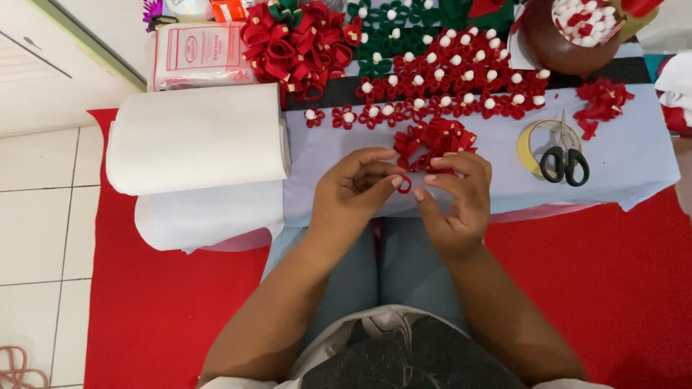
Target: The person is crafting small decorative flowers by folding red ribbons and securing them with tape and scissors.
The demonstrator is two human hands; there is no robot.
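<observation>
1. Fingers of my left hand and right hand were pressed together, pinching one small red felt loop between them, above the near edge of the low table.
2. A pile of red loops lay just beyond my fingertips.
3. Black-handled scissors rested on a yellow tape roll toward the table's right end.
4. A white fabric roll occupied the left end.

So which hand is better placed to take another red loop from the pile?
Probably the right hand: it lies just below the pile of red loops, while the left hand pinches the small red loop.
</observation>
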